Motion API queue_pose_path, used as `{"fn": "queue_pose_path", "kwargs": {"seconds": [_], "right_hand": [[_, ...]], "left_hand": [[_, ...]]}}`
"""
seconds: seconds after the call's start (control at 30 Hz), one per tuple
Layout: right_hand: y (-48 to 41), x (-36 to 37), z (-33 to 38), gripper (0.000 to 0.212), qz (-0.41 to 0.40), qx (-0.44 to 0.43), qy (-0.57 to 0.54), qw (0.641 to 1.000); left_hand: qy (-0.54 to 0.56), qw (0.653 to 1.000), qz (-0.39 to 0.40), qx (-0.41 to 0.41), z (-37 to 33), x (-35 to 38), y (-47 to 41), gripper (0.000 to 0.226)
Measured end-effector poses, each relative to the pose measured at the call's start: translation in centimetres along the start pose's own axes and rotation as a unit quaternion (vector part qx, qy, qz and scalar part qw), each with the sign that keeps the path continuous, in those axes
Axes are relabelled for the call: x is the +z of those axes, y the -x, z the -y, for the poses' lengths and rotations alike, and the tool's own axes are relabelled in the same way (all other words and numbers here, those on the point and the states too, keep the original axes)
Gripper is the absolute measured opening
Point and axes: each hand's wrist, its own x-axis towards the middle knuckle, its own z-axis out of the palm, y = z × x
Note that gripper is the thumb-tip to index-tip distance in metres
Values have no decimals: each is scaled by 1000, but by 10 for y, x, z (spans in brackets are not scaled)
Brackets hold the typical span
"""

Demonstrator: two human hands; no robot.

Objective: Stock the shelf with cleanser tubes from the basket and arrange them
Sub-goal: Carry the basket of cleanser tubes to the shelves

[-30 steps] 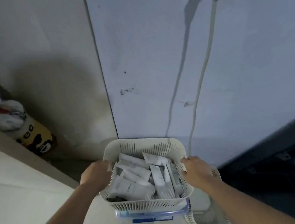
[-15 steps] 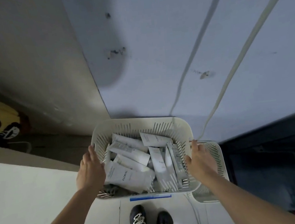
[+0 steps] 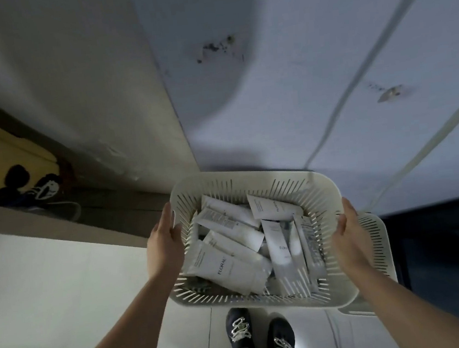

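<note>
Lifted the basket point(image 3: 251, 177) clear above the floor point(image 3: 50, 294), left hand point(image 3: 162, 238) and right hand point(image 3: 346, 232) clamped on its side rims, cleanser tubes point(image 3: 227, 265) heaped inside, so likely ready for carrying to a shelf not in view.

Wall point(image 3: 282, 67) just behind the basket point(image 3: 240, 176)

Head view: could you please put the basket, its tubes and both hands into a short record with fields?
basket: white, slotted, held at both sides
tubes: many, white, lying jumbled inside
left hand: holds left wall, thumb at rim
right hand: holds right wall, thumb at rim
below: second basket, partly hidden; dark shoes on tiled floor
</note>
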Motion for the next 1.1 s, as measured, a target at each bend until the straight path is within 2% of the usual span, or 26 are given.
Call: {"fn": "queue_pose_path", "kwargs": {"seconds": [0.33,0.57,0.8,0.93,1.1], "right_hand": [[20,-6,-1,41,-29,23,-78,996],[44,-16,7,34,-18,-27,-88,996],[84,-37,31,33,54,-118,-87,988],[108,-49,43,34,93,-178,-66,977],[154,-54,60,35,162,-266,-48,949]], "left_hand": [[122,987,-45,-91,-5,-10,34,51],[144,970,-119,-153,9,-35,97,50],[215,920,-190,-268,21,-70,186,47],[229,895,-244,-296,26,-87,243,47],[264,843,-328,-334,39,-101,330,46]]}}
